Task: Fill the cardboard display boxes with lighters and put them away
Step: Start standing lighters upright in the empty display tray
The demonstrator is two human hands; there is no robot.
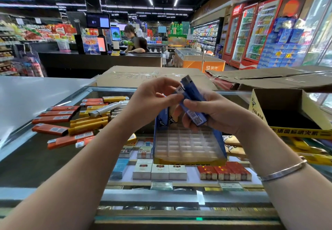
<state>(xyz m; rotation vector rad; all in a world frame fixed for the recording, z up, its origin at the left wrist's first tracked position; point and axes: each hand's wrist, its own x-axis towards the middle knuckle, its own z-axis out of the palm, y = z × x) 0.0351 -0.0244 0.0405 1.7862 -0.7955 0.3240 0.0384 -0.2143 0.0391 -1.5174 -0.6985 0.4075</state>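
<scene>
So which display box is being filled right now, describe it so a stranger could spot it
On the glass counter, look just below the two hands. The blue display box stands there with a clear, empty grid tray inside. Unlike the yellow cardboard box to its right, it is blue-sided and sits directly under the blue lighters being held.

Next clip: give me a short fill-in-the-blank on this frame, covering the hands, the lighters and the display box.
1. Both the left hand and the right hand have a grip on lighters coloured ____.
2. The display box below the hands has a clear grid insert whose slots are ____.
3. The loose lighters on the glass counter lie to the ____ of that box.
4. A bracelet sits on the ____ wrist.

Missing words: blue; empty; left; right
</scene>
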